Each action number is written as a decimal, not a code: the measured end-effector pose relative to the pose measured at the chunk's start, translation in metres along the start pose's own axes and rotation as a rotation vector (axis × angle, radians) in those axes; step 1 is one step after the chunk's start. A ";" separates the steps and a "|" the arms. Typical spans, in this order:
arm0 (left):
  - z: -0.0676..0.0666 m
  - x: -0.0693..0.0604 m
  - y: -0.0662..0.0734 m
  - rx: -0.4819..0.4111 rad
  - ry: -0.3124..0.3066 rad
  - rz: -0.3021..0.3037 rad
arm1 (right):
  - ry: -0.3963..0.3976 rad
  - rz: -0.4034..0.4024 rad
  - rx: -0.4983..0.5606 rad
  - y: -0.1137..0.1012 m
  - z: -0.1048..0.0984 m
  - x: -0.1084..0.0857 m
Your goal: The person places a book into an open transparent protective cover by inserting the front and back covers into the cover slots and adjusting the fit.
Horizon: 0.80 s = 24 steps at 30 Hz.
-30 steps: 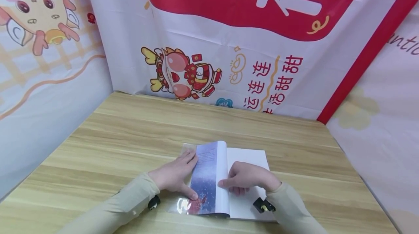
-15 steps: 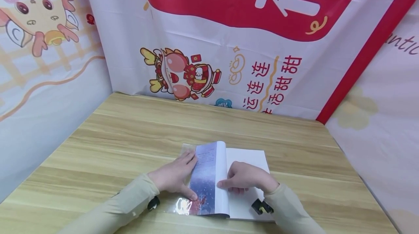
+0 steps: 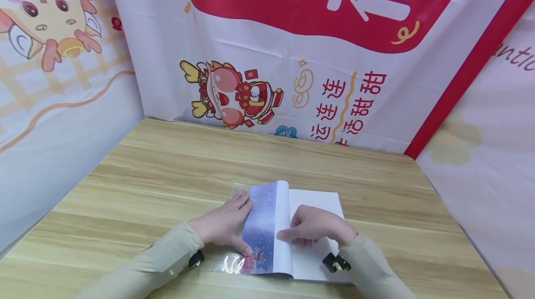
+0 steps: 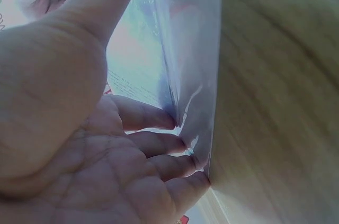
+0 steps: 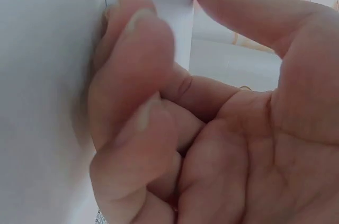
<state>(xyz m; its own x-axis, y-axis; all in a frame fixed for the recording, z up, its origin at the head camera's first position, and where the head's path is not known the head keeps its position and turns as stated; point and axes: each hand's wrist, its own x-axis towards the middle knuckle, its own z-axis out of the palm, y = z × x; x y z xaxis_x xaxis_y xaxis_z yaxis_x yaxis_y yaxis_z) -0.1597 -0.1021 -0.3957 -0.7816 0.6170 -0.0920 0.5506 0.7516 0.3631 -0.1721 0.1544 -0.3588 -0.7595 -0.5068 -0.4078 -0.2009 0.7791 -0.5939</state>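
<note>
Tabletop (image 3: 188, 159), lower centre: outspread left hand (image 3: 221, 224) steadies the cover (image 3: 261, 231); curled, empty right hand (image 3: 319, 224) should thumb its fold (image 3: 283, 204) evenly.

Looks like a small curtained booth.
Walled on three sides by printed cloths (image 3: 267, 41), set round a wood-grain table (image 3: 251, 155); cannot tell building type.

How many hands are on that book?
2: the left hand rests on the clear cover and blue flap; the right hand is at the curled fold, over the white page.
</note>
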 end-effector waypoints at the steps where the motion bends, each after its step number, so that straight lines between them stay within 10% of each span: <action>1: 0.000 0.000 0.000 -0.001 -0.002 -0.001 | 0.006 -0.003 0.008 0.001 -0.001 0.000; 24: 0.001 0.001 0.001 0.044 0.010 0.011 | 0.166 0.074 -0.015 0.001 0.013 0.009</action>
<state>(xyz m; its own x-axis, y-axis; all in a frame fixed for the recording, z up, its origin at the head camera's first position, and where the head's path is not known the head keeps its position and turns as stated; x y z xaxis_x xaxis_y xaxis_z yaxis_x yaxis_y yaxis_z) -0.1596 -0.1001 -0.3964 -0.7782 0.6230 -0.0792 0.5711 0.7545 0.3233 -0.1708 0.1456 -0.3724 -0.8642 -0.3810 -0.3286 -0.1494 0.8180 -0.5554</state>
